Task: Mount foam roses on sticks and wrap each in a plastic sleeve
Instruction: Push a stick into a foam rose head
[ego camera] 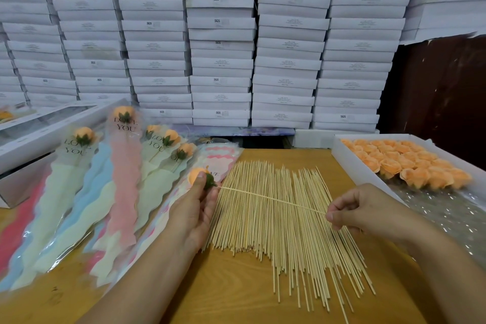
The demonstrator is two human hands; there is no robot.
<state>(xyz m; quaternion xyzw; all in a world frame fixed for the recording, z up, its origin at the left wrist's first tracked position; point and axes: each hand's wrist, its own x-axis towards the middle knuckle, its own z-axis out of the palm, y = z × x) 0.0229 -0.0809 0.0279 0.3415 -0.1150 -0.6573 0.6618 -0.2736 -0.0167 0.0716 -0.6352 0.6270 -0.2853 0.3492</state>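
Note:
My left hand (196,209) grips an orange foam rose (196,175) with a green base, held just above the table at centre left. One thin wooden stick (271,199) runs from the rose's green base to my right hand (360,212), which pinches its far end. Under both hands lies a wide heap of loose sticks (284,234). Empty plastic sleeves (223,158) with pink wavy print lie behind my left hand. Several wrapped roses (123,166) in pastel "LOVE YOU" sleeves are spread on the left.
A white tray (349,163) of several orange foam roses (410,163) stands at the right, with bubble wrap (447,216) in front of it. A long white window box (47,129) sits at the far left. Stacked white boxes (221,42) form a wall behind the wooden table (231,287).

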